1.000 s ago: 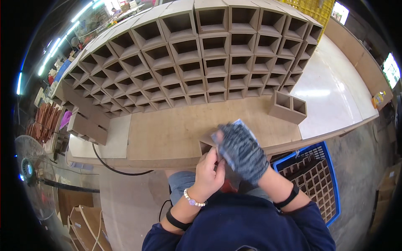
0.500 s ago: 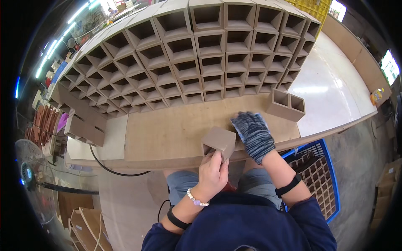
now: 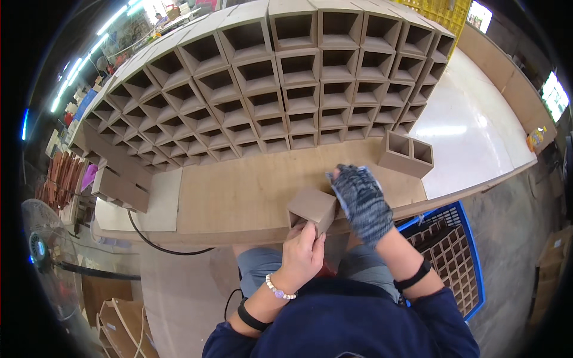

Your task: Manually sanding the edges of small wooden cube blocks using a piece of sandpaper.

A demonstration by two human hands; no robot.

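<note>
My bare left hand point(image 3: 302, 253) grips a small brown fibreboard box point(image 3: 313, 206) with an open end, its thumb and fingers pinching the near edge. The box is tilted at the table's front edge. Just right of it, my right hand point(image 3: 365, 203), in a grey-black knit glove, is closed with its fingers curled. A thin pale bluish edge shows at that hand's left side, perhaps a sheet; most of it is hidden in the grip. Beyond the right hand, a two-compartment brown box point(image 3: 406, 162) lies on the table point(image 3: 250, 185).
A tall stack of open brown boxes point(image 3: 271, 104) spans the table's back. More boxes point(image 3: 122, 186) stand at left, near a black cable point(image 3: 161, 241). A blue crate point(image 3: 477, 268) holding boxes is at lower right. A fan point(image 3: 39, 250) stands at far left; a bottle point(image 3: 536, 138) sits at right.
My right hand has turned and its fingers have curled in more, covering more of the pale sheet. The box in my left hand has shifted slightly toward me.
</note>
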